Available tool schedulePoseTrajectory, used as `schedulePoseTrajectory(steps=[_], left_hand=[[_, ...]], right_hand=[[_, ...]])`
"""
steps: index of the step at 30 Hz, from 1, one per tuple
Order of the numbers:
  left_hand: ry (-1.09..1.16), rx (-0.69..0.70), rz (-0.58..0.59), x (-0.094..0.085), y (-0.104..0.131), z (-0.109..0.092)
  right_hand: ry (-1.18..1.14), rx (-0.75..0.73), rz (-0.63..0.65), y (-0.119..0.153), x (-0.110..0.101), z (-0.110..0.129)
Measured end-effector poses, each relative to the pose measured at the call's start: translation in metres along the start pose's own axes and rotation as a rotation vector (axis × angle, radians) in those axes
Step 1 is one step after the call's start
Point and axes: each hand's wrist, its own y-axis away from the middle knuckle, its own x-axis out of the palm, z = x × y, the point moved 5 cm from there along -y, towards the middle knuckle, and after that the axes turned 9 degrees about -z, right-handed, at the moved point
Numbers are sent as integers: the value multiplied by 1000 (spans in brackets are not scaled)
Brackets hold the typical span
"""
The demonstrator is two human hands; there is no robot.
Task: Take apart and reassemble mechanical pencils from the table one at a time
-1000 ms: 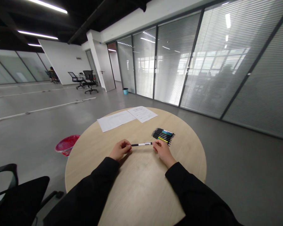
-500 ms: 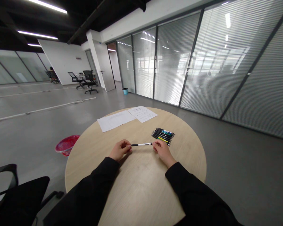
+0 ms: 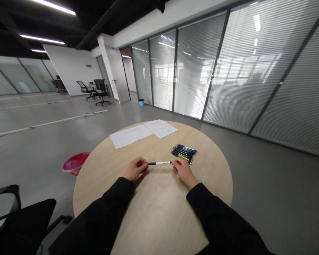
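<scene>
Holding one pen roughly level over the table. My left hand is pinched on its black end; my right hand is pinched on the opposite end. White barrel exposed between the two grips. Noted just beyond my right grip: a row of pens, mostly black, one with yellow. Farther beyond the grip: two papers. Well left of my left grip, lower than the tabletop: a red basin.

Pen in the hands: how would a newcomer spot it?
Find the round, light wooden table. Over it, left hand and right hand hold the pen by its ends. Black and white, it bridges the hands, apart from the row of pens.
</scene>
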Motion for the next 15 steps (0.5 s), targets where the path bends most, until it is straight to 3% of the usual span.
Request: schedulePoseTrajectory(steps=[15], left_hand=[[1,16,18,1,-1,0]], right_hand=[[-7,-12,25,-4,2,-7]])
